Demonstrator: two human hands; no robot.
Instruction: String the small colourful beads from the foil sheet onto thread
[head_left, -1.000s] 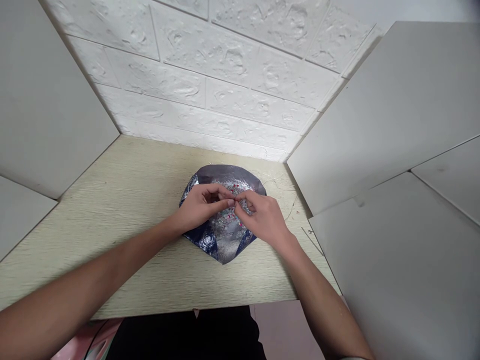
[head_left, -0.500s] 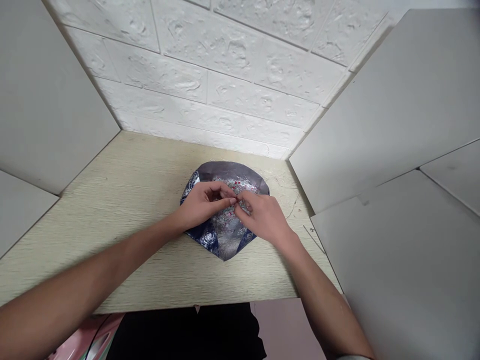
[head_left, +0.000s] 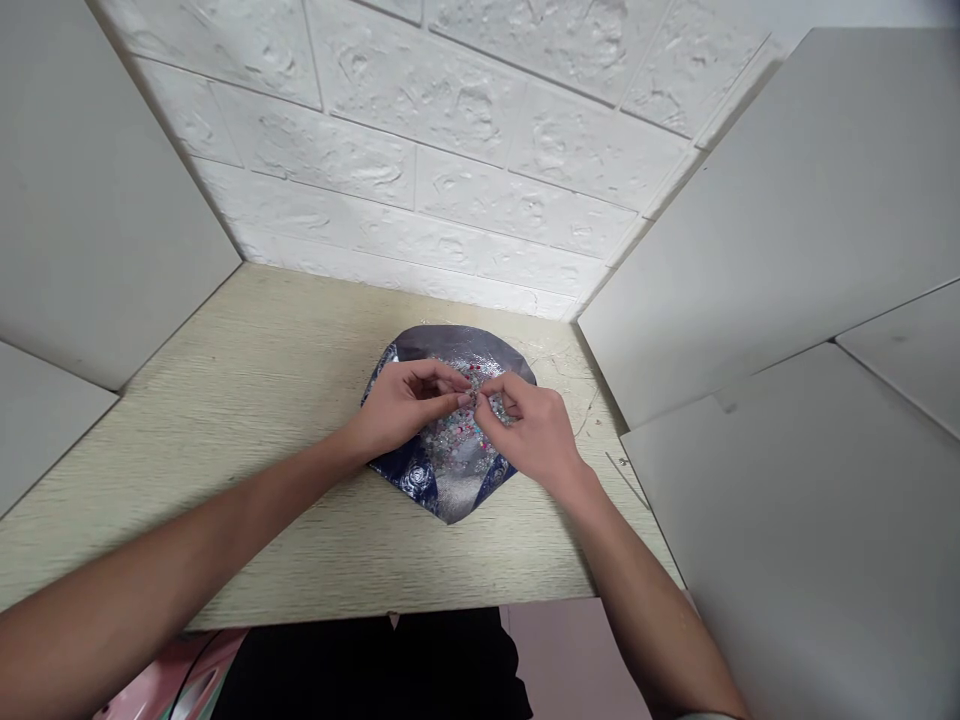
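Note:
On the table lies a silver-grey and dark blue foil bag (head_left: 450, 500), opened out flat like a shallow dish. Small shiny beads (head_left: 450, 438) in clear, pink, red and pale blue are heaped on it. Over the heap, my left hand (head_left: 405, 405) has thumb and forefinger close together at the tips, around something too small to name. My right hand (head_left: 529, 425) faces it from the right, thumb and forefinger pinched just beside the left fingertips. Whatever is in that pinch is too tiny to make out.
The pale wooden table (head_left: 300, 540) meets a white brick-patterned wall (head_left: 450, 200) at the back. Grey-white panels (head_left: 712, 300) border it on the right, and another panel (head_left: 112, 200) on the left. Thin threads or scraps lie near the table's right edge.
My right hand has drawn slightly to the right, opening a small gap from the left fingertips. My left hand and the foil bag stay nearly in place.

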